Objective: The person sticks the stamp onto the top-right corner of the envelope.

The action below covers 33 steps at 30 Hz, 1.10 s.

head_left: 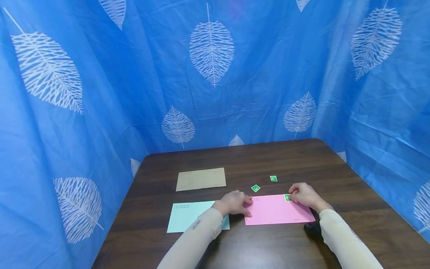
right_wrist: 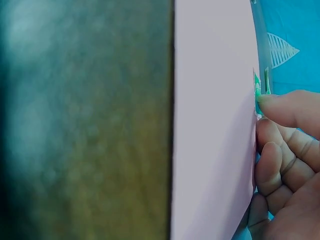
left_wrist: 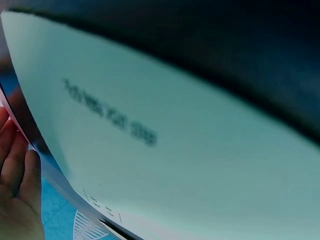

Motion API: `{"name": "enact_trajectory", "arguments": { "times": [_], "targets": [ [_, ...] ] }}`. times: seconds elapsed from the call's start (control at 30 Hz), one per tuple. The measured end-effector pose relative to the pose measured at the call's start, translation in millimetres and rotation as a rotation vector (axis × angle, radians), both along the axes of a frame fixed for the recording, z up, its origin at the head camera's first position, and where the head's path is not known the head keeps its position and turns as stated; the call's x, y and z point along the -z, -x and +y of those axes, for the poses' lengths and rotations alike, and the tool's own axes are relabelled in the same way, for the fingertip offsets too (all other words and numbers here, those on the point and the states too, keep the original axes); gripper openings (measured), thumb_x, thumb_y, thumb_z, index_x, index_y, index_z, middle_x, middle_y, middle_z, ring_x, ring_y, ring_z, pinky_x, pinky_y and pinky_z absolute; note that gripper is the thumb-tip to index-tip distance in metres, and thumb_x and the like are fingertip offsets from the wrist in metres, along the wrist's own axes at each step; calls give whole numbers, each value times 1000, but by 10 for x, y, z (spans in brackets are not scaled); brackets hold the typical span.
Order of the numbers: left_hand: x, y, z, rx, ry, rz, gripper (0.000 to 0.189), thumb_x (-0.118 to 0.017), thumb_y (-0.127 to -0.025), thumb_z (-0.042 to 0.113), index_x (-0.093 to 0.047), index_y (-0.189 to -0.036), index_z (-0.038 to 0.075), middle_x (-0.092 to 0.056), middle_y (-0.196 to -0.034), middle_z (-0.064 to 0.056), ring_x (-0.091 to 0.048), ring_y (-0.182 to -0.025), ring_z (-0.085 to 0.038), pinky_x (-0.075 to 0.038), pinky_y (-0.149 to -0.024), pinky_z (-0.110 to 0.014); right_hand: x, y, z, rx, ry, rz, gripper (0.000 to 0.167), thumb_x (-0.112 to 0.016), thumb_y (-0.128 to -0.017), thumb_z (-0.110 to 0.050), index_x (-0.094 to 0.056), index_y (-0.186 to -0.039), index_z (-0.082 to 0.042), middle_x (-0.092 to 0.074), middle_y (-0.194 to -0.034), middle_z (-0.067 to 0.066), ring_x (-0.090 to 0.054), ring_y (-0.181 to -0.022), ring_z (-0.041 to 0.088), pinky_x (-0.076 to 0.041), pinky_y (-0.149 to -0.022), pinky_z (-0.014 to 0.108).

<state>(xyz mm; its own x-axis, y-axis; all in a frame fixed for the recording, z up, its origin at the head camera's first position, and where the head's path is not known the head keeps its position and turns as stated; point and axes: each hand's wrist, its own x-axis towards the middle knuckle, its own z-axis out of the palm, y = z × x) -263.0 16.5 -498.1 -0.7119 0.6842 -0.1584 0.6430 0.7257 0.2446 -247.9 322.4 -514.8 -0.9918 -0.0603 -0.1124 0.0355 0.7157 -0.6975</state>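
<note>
A pink envelope (head_left: pixel 272 215) lies on the table before the person. The left hand (head_left: pixel 235 203) rests at its left end, fingers and thumb spread along the edge. At the envelope's upper right corner, the right hand (head_left: pixel 305 196) pinches a green stamp (head_left: pixel 287 197) with a white border. In the right wrist view, a fingertip presses on the green stamp (right_wrist: pixel 257 90) while the other fingers curl beside the envelope (right_wrist: pixel 215 100). Under the left forearm lies a mint green envelope (head_left: pixel 191 216), partly covered; it fills most of the left wrist view.
Two more green stamps, one tilted (head_left: pixel 255 188) and one farther back (head_left: pixel 273 178), lie beyond the pink envelope. A tan envelope (head_left: pixel 201 179) lies farther left on the dark wooden table (head_left: pixel 248 160). Blue curtains (head_left: pixel 255 74) with white leaves enclose the table.
</note>
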Motion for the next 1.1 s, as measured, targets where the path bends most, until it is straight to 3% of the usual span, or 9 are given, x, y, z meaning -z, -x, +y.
{"name": "enact_trajectory", "arguments": {
  "times": [0.27, 0.73, 0.93, 1.1],
  "targets": [
    [-33, 4, 6, -15, -13, -18, 54, -80, -82, 46, -69, -130, 26, -66, -134, 9, -61, -125, -11, -50, -102, -24, 10, 16, 73, 24, 23, -22, 28, -67, -90, -12, -63, -111, 6, -65, -90, 11, -58, -80, 21, -52, -72, 31],
    [-29, -6, -14, -17, -7, -17, 54, -79, -83, 46, -68, -131, 26, -66, -135, 10, -61, -124, -12, -51, -102, -25, -35, -56, 33, 15, -42, 28, 22, -62, -95, -12, -66, -111, 4, -67, -102, 15, -60, -87, 23, -58, -89, 49],
    [1, -33, -33, -22, -8, -28, 54, -80, -82, 46, -68, -131, 27, -66, -135, 11, -60, -125, -13, -51, -102, -25, -145, -106, -18, -20, -102, 42, 25, -61, -95, -12, -66, -112, 5, -69, -105, 17, -62, -89, 23, -58, -88, 50],
    [-6, -29, -34, -16, -7, -10, 53, -80, -82, 46, -69, -130, 27, -66, -135, 11, -61, -125, -12, -50, -101, -24, -257, -180, -66, -69, -153, 72, 30, -60, -94, -10, -64, -117, 9, -69, -110, 24, -66, -96, 32, -57, -88, 53]
  ]
}}
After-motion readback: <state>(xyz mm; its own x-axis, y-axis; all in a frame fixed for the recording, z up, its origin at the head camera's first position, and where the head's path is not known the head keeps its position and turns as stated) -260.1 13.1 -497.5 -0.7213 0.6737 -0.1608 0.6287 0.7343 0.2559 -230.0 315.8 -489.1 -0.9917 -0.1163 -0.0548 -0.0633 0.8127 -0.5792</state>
